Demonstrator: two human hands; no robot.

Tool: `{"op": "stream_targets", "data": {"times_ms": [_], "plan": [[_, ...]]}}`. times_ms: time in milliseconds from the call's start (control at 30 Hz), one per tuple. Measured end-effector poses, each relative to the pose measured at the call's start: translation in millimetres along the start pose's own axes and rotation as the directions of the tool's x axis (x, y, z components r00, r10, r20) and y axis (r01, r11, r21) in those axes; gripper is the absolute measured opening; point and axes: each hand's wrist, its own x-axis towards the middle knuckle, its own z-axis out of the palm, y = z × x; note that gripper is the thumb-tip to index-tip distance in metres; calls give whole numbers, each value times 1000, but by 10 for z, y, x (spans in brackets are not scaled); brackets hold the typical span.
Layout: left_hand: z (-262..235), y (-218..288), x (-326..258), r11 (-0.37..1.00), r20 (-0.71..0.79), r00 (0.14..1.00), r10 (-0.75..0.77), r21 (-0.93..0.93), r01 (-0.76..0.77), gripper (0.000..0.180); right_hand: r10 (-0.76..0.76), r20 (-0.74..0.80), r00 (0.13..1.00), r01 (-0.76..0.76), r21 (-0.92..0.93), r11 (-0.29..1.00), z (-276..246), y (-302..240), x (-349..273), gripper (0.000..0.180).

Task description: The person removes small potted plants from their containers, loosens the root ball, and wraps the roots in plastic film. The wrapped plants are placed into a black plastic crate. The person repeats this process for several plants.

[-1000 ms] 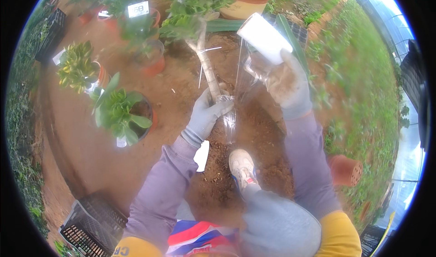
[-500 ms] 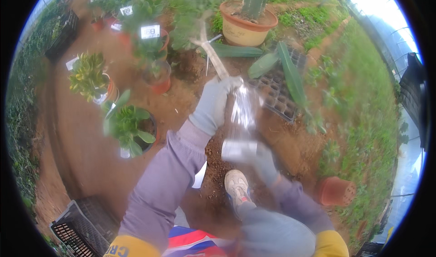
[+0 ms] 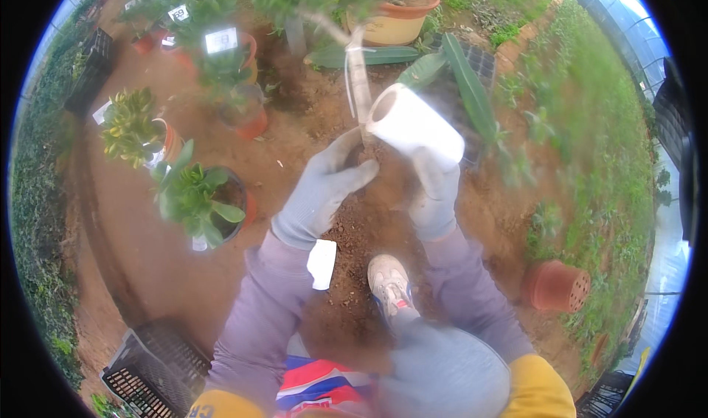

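My left hand [image 3: 324, 189], in a grey glove, is closed on the lower end of a pale forked plant stem [image 3: 357, 82] held upright in front of me. A white tie strip hangs along that stem, and blurred green foliage [image 3: 313, 1] spreads at its top. Also gloved, my right hand [image 3: 435, 193] grips a white roll of plastic film [image 3: 424, 126] with a brown core. The roll is tilted, its open end close against the stem's right side. Whether film runs between roll and stem cannot be made out.
Potted succulents [image 3: 199, 197] with white tags stand on the soil at left. A large cactus pot [image 3: 398, 23] is at the back, with cut green pads [image 3: 472, 86] on a dark seedling tray. An overturned terracotta pot [image 3: 553, 285] lies at right, a black crate [image 3: 155, 370] at lower left.
The shiny film stretched below my left hand no longer shows. My right hand has brought the roll up beside the stem. My left hand has moved slightly down and left.
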Motion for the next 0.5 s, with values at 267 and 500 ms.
{"op": "stream_targets", "data": {"times_ms": [267, 500], "plan": [[-163, -180, 159, 966, 250, 957, 147, -244, -85, 75, -24, -50, 998, 42, 403, 914, 125, 95, 38, 37], [-93, -256, 331, 978, 4, 982, 188, 96, -187, 45, 283, 81, 956, -291, 386, 875, -77, -448, 83, 62]]}}
